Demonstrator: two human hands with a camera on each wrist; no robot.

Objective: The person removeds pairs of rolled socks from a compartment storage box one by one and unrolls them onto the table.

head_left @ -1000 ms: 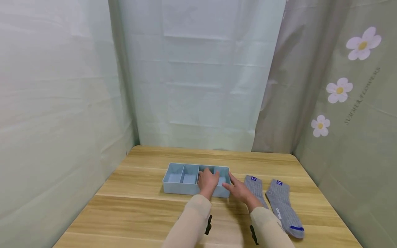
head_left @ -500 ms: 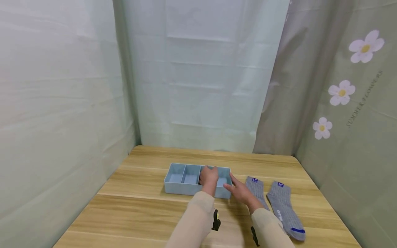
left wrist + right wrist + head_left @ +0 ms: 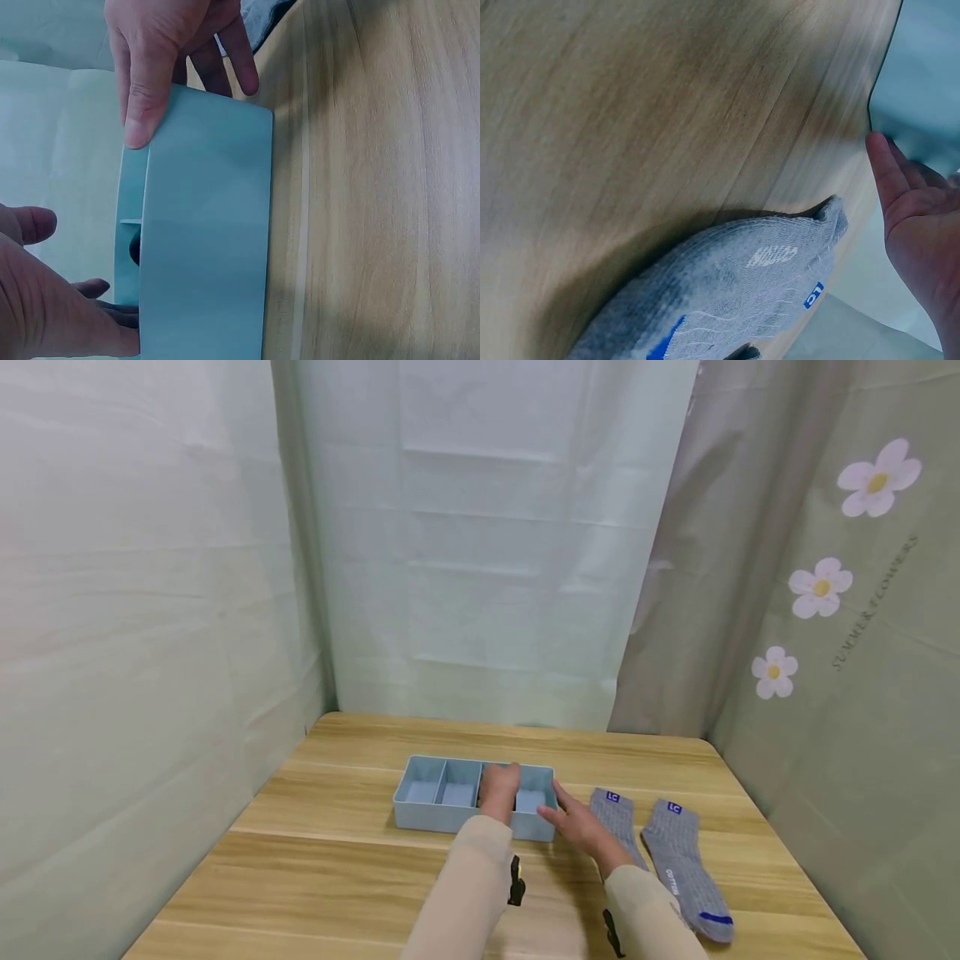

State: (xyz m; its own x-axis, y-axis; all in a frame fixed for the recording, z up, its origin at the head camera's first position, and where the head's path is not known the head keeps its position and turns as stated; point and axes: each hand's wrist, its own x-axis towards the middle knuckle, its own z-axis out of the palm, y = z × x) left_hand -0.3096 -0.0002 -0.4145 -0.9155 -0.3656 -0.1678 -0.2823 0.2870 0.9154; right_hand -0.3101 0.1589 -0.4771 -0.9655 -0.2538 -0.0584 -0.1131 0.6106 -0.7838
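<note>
A light blue tray [image 3: 420, 814] with several compartments lies mid-table, and its long side wall [image 3: 206, 240] fills the left wrist view. My left hand [image 3: 498, 789] reaches into the third compartment from the left. Its fingers [image 3: 101, 289] dip behind the wall, so their tips are hidden. Something dark [image 3: 135, 249] shows inside the tray beside them. My right hand [image 3: 573, 822] rests against the tray's right end, thumb [image 3: 142, 97] along the rim and straight fingers on the end wall. Two grey socks [image 3: 618, 822] [image 3: 682, 860] lie flat just right of that hand; one sock [image 3: 727, 292] shows in the right wrist view.
The wooden table [image 3: 337, 877] is boxed in by pale green curtains at left and back, and a flowered curtain [image 3: 825, 610] at right. The table's right edge runs close to the outer sock.
My left hand has pushed a little farther into the third compartment. The right hand stays at the tray's right end. The socks have not moved.
</note>
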